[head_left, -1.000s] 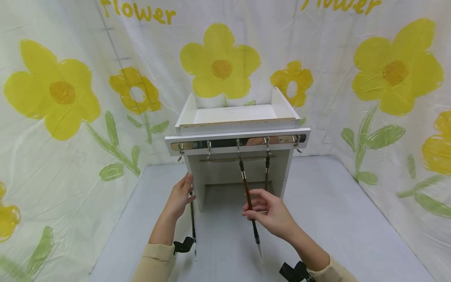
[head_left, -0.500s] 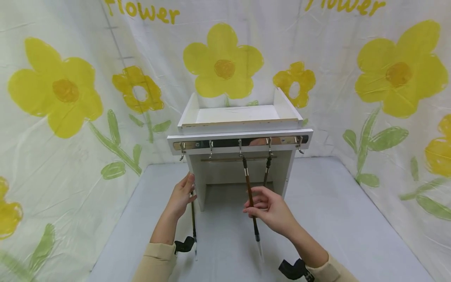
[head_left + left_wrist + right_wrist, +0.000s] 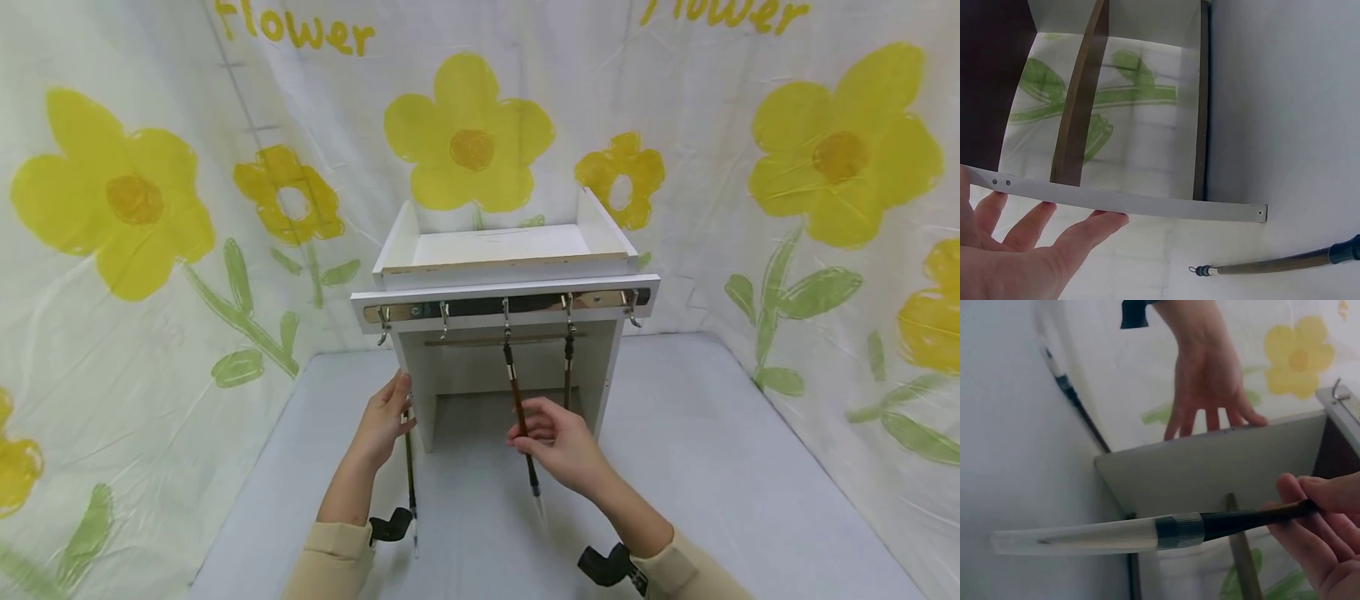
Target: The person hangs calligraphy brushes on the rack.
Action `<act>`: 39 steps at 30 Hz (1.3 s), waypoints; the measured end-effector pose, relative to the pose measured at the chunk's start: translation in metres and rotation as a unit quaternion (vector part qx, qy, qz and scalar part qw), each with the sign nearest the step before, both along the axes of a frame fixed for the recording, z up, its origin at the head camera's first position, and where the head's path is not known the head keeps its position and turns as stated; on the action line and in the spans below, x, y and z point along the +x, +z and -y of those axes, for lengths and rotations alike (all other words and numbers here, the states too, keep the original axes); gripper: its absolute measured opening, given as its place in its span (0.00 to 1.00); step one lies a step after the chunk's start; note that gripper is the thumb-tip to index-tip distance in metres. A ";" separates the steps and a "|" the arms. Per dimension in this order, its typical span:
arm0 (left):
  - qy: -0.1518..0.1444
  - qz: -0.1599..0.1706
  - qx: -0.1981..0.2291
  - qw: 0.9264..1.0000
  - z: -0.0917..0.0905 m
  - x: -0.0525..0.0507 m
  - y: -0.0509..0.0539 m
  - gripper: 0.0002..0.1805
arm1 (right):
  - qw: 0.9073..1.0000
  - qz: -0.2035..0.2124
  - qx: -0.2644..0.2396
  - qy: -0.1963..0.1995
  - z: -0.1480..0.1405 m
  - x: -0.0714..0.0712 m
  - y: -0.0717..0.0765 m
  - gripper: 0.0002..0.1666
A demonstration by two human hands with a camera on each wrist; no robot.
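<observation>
A white wooden rack (image 3: 506, 283) with a row of metal hooks stands on the table. In the head view, my right hand (image 3: 558, 443) pinches the brown handle of a calligraphy brush (image 3: 513, 385), whose top end is at the middle hook (image 3: 507, 321). The brush slants, its clear-capped tip low; the right wrist view shows that cap (image 3: 1072, 539) closely. My left hand (image 3: 384, 417) rests against the rack's left side panel (image 3: 1166, 206), fingers extended along its edge. Another brush (image 3: 410, 475) lies left of the rack, below that hand.
A further brush (image 3: 568, 367) hangs from the hook right of the middle one, its lower part behind my right hand. The grey-white table (image 3: 720, 467) spreads out on both sides. A curtain with yellow flowers (image 3: 471, 150) stands behind and around it.
My right hand has moved a little left, and the brush's capped lower end has shifted left and up with it. My left hand keeps its place on the panel.
</observation>
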State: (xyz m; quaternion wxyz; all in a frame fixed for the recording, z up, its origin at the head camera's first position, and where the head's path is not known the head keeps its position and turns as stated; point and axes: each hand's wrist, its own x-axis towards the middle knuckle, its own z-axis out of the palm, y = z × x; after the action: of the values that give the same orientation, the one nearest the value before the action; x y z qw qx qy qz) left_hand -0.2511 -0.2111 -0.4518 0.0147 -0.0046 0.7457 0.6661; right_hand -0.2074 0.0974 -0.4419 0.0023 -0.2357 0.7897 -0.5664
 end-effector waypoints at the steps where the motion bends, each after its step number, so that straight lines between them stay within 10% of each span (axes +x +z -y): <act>1: 0.000 0.001 0.001 1.000 0.000 0.000 0.000 0.43 | 1.000 -0.004 0.007 -0.006 0.001 -0.001 -0.001 0.20; 22: 0.006 -0.006 0.005 1.000 0.001 0.000 -0.005 0.44 | 0.997 -0.043 0.036 -0.058 0.026 -0.030 -0.022 0.13; 30: 0.001 -0.005 0.001 1.000 0.003 0.000 -0.004 0.43 | 0.989 -0.094 0.052 -0.101 0.018 -0.017 -0.007 0.35; 39: -0.003 -0.004 0.008 1.000 0.002 0.000 -0.004 0.43 | 0.986 -0.129 0.001 -0.108 -0.012 0.012 0.038 0.31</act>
State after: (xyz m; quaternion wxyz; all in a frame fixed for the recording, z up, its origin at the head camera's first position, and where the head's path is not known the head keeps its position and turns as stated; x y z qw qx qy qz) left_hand -0.2507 -0.2133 -0.4555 0.0140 0.0005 0.7401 0.6723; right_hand -0.1955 0.1092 -0.4038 -0.1604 -0.2203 0.8049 -0.5272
